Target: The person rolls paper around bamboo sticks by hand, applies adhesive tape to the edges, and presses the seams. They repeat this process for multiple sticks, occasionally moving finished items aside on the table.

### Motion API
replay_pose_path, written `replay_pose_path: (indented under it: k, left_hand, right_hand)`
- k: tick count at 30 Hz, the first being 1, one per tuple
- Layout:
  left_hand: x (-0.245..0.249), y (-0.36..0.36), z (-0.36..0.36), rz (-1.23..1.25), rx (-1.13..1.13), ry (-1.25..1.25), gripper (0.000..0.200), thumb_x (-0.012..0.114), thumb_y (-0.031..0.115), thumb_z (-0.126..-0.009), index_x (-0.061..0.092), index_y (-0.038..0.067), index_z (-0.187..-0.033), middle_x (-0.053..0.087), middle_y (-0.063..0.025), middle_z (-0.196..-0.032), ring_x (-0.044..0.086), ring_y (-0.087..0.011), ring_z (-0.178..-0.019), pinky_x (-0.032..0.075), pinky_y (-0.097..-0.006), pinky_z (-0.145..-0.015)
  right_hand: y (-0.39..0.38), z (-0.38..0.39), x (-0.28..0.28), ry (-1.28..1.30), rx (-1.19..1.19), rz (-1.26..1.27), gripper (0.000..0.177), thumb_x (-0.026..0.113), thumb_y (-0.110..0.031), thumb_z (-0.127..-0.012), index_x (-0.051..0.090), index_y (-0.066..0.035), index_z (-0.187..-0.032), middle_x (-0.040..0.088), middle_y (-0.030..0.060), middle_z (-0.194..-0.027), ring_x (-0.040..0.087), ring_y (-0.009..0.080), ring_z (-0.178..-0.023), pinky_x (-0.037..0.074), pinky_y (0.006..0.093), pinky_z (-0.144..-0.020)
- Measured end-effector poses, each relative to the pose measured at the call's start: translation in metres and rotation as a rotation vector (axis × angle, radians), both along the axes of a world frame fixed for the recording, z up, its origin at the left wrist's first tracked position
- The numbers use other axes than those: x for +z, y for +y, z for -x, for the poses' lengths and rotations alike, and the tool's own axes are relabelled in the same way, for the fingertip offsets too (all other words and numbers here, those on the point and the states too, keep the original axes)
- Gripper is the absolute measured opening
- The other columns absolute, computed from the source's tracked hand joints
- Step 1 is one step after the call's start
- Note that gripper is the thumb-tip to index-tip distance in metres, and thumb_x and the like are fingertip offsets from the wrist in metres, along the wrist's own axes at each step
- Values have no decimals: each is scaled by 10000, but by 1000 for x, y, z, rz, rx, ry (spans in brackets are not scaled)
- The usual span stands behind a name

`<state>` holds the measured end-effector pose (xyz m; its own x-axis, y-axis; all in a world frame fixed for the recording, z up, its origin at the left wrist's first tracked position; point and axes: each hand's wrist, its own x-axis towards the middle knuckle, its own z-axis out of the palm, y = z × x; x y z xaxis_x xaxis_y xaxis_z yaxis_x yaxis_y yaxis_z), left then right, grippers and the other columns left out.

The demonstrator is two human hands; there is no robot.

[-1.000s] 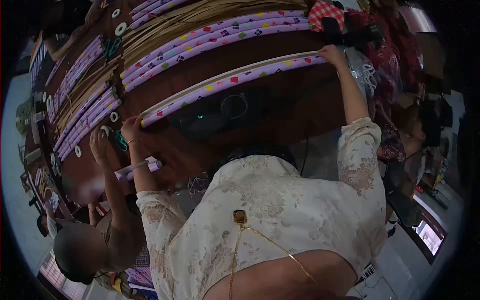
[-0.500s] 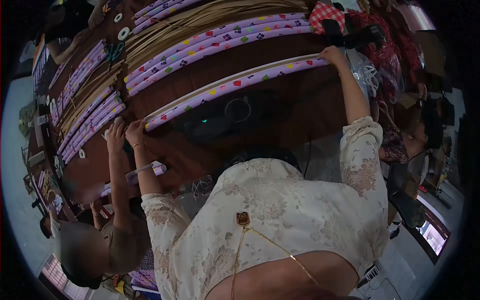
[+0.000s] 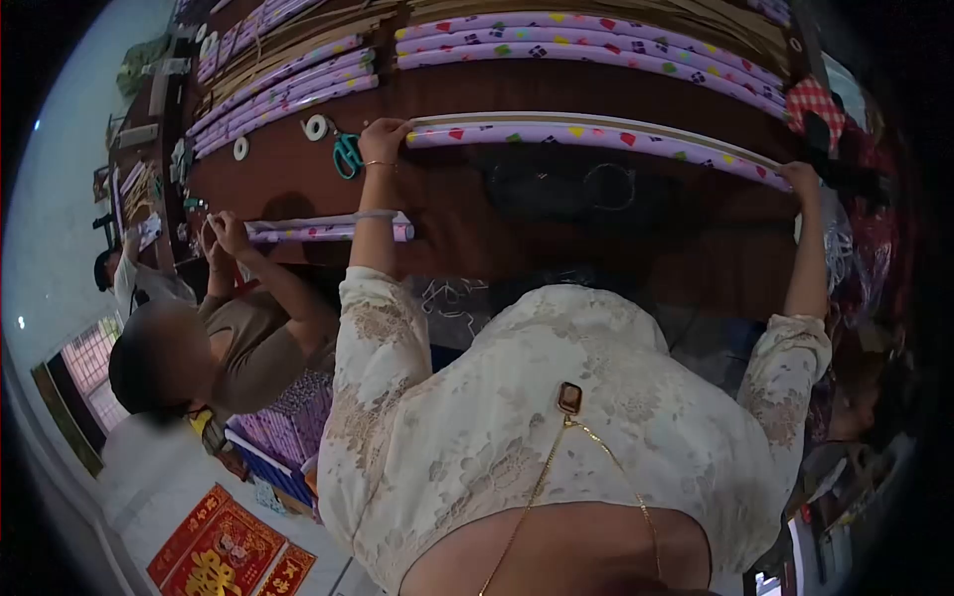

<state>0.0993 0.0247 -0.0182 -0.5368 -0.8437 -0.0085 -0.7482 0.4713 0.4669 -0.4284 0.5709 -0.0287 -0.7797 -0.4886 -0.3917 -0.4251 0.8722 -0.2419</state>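
A long roll of lilac wrapping paper (image 3: 596,137) with colored gift-like shapes lies across the dark brown table in front of me. A whitish and brown strip runs along its far side. My left hand (image 3: 386,139) is closed on the roll's left end, fingers pinched at the tip. At the other end, my right hand (image 3: 800,179) grips the roll, its fingers partly hidden. Teal-handled scissors (image 3: 346,156) lie just left of my left hand, beside a roll of white tape (image 3: 315,127).
Several finished-looking lilac rolls (image 3: 586,55) lie beyond mine, with brown paper strips (image 3: 636,12) behind. A co-worker's hands (image 3: 229,235) are at a roll in clear film (image 3: 328,228) on the left. A red checked cloth (image 3: 815,107) sits at the far right.
My view has swung left, so the table contents appear further right. Both my hands still hold the roll's ends. The co-worker's hand has moved from beside my left hand to the film-covered roll.
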Motion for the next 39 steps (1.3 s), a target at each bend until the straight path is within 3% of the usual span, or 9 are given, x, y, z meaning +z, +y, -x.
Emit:
replay_pose_path:
  k: [16, 17, 18, 25, 27, 29, 32, 36, 39]
  left_hand:
    - [-5, -7, -2, -5, 13, -41, 324, 694, 409, -633, 679, 110, -756, 648, -60, -731, 620, -206, -691, 482, -305, -655]
    - [-5, -6, -1, 47, -26, -94, 357, 684, 451, -640, 685, 121, -777, 650, -64, -745, 620, -211, -708, 482, -308, -662]
    - [3, 1, 2, 48, 24, -96, 296, 704, 376, -622, 676, 102, -730, 647, -59, -713, 621, -203, -679, 478, -301, -670]
    - [-19, -15, -8, -34, -59, 101, 303, 704, 392, -633, 681, 106, -730, 640, -74, -685, 619, -200, -672, 454, -285, -764]
    - [0, -6, 1, -32, -26, -78, 306, 704, 396, -633, 682, 109, -735, 641, -84, -696, 619, -205, -683, 449, -284, -781]
    - [0, -6, -2, -48, 5, -37, 317, 702, 398, -636, 680, 102, -747, 641, -94, -704, 620, -211, -695, 453, -294, -774]
    - [-10, -12, -4, -60, -20, -7, 343, 698, 415, -637, 679, 94, -756, 641, -100, -707, 623, -213, -711, 463, -307, -749]
    - [-11, -14, -4, -26, -6, -107, 332, 697, 402, -643, 679, 94, -765, 644, -85, -711, 626, -200, -693, 480, -310, -685]
    - [0, -5, -1, -84, 2, -27, 326, 696, 394, -646, 679, 94, -772, 647, -72, -710, 628, -189, -686, 482, -303, -660]
  right_hand:
    - [-5, -3, 6, -2, -25, -26, 282, 600, -301, -672, 655, -41, -769, 616, 118, -682, 606, 226, -660, 449, 326, -621]
    - [-8, -4, 8, -10, -60, -73, 290, 612, -311, -668, 657, -48, -783, 613, 139, -744, 601, 239, -716, 447, 333, -649]
    - [-10, -6, 10, -18, -97, -121, 299, 625, -320, -664, 658, -54, -797, 610, 160, -806, 597, 251, -771, 445, 340, -678]
    - [-17, -13, 18, 13, -40, -244, 321, 601, -356, -661, 666, -123, -872, 595, 137, -965, 575, 291, -875, 450, 370, -774]
    - [-21, -13, 21, -40, -47, -306, 312, 599, -344, -668, 662, -143, -897, 584, 124, -1018, 561, 290, -923, 422, 395, -821]
    - [-28, -25, 29, 38, -133, -367, 315, 599, -336, -677, 650, -175, -942, 582, 93, -1054, 540, 285, -978, 375, 433, -869]
    - [-12, -5, -7, 100, -207, -354, 333, 598, -333, -694, 628, -147, -968, 584, 87, -1058, 529, 275, -1007, 330, 449, -898]
    - [-27, -20, 9, 155, -224, -397, 327, 614, -324, -704, 619, -101, -943, 590, 105, -1037, 537, 275, -992, 323, 447, -898]
    - [-45, -49, 49, 152, -268, -387, 340, 627, -312, -700, 610, -96, -962, 590, 105, -1036, 542, 276, -982, 322, 453, -894]
